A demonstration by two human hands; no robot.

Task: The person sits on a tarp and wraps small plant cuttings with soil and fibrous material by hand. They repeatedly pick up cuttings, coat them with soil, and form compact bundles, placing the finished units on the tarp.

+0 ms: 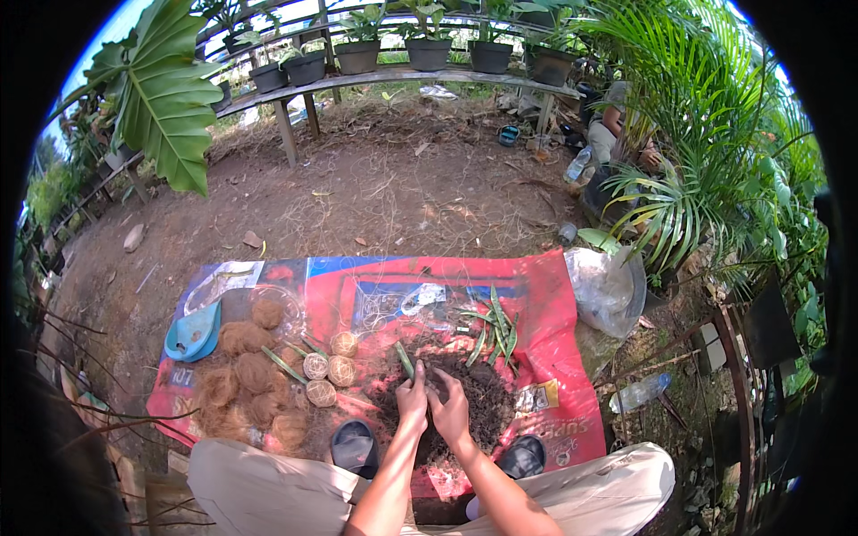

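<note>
My left hand (411, 400) pinches a short green leaf cutting (404, 359), like a snake plant's, which points up and away from me. Close against it, my right hand (452, 406) has its fingers bent inward; whether anything is between them is hidden. Both hands are over a mound of dark soil (486, 392) on a red printed plastic sheet (536, 295). Beyond the soil lies a loose pile of similar leaf cuttings (499, 328). To the left are several string-wrapped balls (342, 370), with another leaf piece (284, 365) beside brown fibre clumps (255, 372).
A blue plastic dish (194, 333) rests at the sheet's left. On the right are a clear plastic bag (606, 288) and a plastic bottle (640, 393). Potted plants (429, 52) line a wooden bench (402, 77). Another person (606, 127) sits behind palm fronds (677, 201).
</note>
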